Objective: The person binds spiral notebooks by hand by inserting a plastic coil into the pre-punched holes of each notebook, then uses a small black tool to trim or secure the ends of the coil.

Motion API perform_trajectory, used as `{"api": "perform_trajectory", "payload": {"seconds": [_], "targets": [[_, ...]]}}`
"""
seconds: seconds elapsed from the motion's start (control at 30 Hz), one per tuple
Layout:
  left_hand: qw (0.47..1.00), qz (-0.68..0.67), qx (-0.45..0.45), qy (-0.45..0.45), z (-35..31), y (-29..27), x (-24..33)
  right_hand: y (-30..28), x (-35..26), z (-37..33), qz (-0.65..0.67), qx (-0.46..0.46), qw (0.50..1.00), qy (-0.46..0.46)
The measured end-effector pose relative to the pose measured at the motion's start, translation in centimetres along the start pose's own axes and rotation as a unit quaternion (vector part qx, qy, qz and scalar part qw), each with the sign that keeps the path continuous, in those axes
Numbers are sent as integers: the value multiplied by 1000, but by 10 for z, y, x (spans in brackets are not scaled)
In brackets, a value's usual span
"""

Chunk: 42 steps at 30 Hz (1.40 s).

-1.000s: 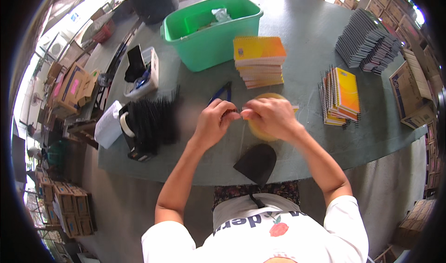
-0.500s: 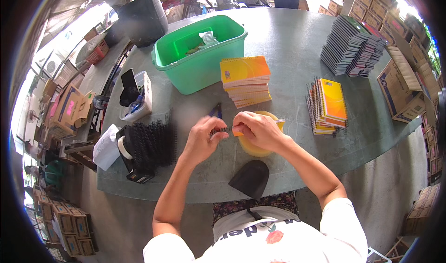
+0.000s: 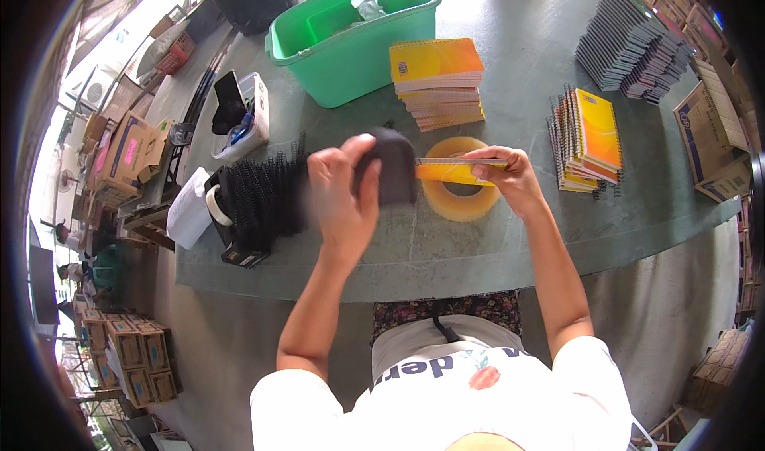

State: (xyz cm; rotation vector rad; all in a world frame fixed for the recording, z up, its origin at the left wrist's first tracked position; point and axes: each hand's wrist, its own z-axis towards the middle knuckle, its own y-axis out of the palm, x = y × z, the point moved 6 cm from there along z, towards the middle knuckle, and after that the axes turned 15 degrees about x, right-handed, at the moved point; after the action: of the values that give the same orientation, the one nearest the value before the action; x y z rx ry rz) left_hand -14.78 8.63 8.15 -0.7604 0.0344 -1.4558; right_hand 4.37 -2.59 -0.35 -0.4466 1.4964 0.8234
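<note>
My left hand [image 3: 344,192], slightly blurred, grips a black rounded pad [image 3: 394,168] and holds its far end beside a notebook's edge. That yellow notebook [image 3: 448,172] is seen nearly edge-on, pinched at its right end between the thumb and fingers of my right hand [image 3: 514,172]. Beneath it lies a wide roll of clear yellowish tape [image 3: 458,209]. Whether the pad touches the notebook I cannot tell. Farther off stands a stack of yellow notebooks [image 3: 437,84], and to the right a pile of spiral-bound yellow notebooks [image 3: 599,144].
Left of my hands, black spiral coils [image 3: 271,192] lie heaped by a black box [image 3: 243,256]. Behind them is a white tub [image 3: 256,128] with tools. A green bin [image 3: 358,68] stands farther back. Dark notebook stacks [image 3: 625,45] and a cardboard box [image 3: 709,144] occupy the right.
My left hand has left the coil it was pinching and picked the black pad up from the table's near edge. My right hand has moved right with the notebook. The view has shifted.
</note>
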Motion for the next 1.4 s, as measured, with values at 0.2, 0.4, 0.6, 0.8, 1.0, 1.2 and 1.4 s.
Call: {"api": "perform_trajectory", "payload": {"seconds": [0.2, 0.4, 0.6, 0.8, 1.0, 1.2, 1.4], "targets": [[994, -1, 31, 102, -1, -5, 11, 0, 0, 3, 6, 16, 1000, 1], [993, 2, -108, 45, -38, 17, 9, 5, 3, -7, -7, 31, 999, -10], [997, 33, -34, 57, -14, -7, 21, 5, 5, -15, -36, 73, 995, -52], [991, 5, 95, 90, 10, -20, -3, 8, 0, -16, -30, 78, 993, -80], [1000, -27, 10, -4, -7, -8, 5, 6, -1, -20, -67, 78, 994, -48], [971, -24, -237, -26, -66, 26, -10, 35, -49, -22, -435, 41, 820, -368], [986, 53, -46, 148, 4, 12, -1, 80, -38, -24, -538, 8, 753, -379]]}}
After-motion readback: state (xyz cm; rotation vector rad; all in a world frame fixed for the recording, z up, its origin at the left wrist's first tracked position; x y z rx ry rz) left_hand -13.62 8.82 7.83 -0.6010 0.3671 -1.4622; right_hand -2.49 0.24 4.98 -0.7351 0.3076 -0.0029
